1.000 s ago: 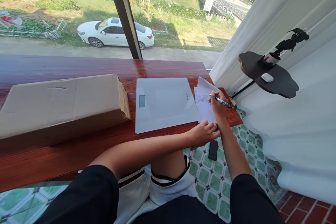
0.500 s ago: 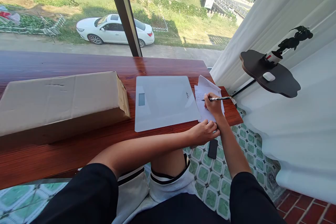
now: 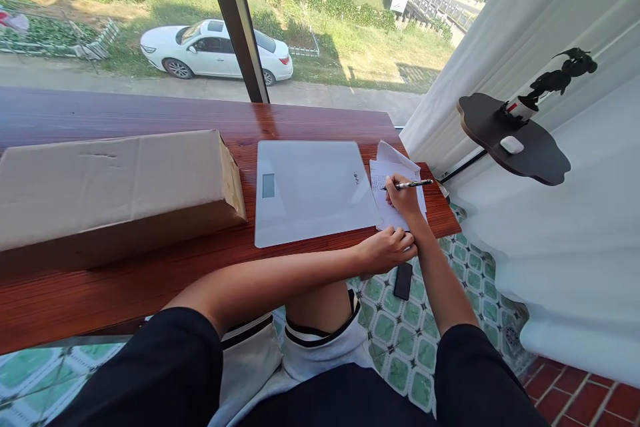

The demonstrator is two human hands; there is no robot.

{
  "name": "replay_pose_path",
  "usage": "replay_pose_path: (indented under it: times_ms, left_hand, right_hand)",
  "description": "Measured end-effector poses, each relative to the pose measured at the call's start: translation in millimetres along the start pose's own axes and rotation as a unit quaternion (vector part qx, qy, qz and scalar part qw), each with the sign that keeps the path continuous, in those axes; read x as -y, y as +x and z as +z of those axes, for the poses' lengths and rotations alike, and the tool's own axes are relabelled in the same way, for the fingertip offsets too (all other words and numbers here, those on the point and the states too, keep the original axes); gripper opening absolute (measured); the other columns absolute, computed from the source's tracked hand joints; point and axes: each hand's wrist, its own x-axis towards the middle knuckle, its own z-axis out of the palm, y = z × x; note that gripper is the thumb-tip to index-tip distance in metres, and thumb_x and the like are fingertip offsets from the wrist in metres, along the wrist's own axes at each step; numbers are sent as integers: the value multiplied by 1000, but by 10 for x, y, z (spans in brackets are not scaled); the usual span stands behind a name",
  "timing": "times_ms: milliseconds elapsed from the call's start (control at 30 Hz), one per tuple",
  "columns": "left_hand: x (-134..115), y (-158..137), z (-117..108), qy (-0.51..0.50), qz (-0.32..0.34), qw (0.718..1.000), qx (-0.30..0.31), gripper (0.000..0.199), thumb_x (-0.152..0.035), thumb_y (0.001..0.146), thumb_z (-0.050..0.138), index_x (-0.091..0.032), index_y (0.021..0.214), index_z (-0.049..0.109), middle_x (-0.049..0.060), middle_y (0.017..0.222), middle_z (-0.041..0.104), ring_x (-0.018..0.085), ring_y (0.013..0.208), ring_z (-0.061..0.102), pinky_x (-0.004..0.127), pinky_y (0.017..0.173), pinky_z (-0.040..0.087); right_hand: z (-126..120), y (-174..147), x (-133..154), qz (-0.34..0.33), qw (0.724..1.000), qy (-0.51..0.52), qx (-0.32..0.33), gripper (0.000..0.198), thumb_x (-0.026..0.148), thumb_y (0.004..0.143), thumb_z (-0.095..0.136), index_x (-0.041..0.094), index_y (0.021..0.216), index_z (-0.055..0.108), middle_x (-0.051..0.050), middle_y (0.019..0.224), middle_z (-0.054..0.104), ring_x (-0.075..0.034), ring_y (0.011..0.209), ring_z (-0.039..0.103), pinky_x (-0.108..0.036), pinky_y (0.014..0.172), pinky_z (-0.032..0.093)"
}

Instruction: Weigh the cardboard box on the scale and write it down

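My right hand (image 3: 404, 199) grips a pen (image 3: 413, 183) with its tip on a white sheet of paper (image 3: 389, 180) at the right end of the reddish wooden table (image 3: 150, 273). My left hand (image 3: 387, 248) rests on the near corner of the paper at the table's front edge, fingers curled, pressing it down. A flat white bathroom scale (image 3: 313, 190) lies just left of the paper. Further left lies a long cardboard box (image 3: 113, 183).
A dark phone (image 3: 403, 280) lies below the table edge near my knee. To the right stands a dark round side shelf (image 3: 515, 143) with a small plant (image 3: 547, 87) and a white object. White curtains hang at the right. A window with a dark post is behind the table.
My right hand has slid left along the paper and the pen has turned flatter, its tip now further left on the sheet. My left hand stays put.
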Motion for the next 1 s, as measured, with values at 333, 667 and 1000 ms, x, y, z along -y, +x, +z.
replay_pose_path:
  times_ms: [333,667,1000]
  left_hand:
    - [8,-5,-64,-8,1,1000,9,26,-13,91,44,-14,112,58,13,103,60,21,82,53,35,64,30]
    - [11,-10,-52,-12,8,1000,7,28,-11,90,41,-13,112,57,12,102,59,21,80,53,36,64,30]
    - [11,-14,-41,-21,6,1000,18,29,-11,91,39,-14,114,56,13,104,59,22,83,53,37,65,29]
  right_hand:
    - [-5,-7,26,24,999,24,-5,36,45,93,51,21,67,43,1,48,51,-12,40,47,-25,42,40]
    - [-1,-11,55,19,1000,20,-10,36,44,94,50,21,68,42,2,49,51,-12,39,47,-25,40,39]
    - [9,-11,52,29,999,33,-14,35,41,92,51,21,65,42,2,48,51,-11,37,45,-25,39,38]
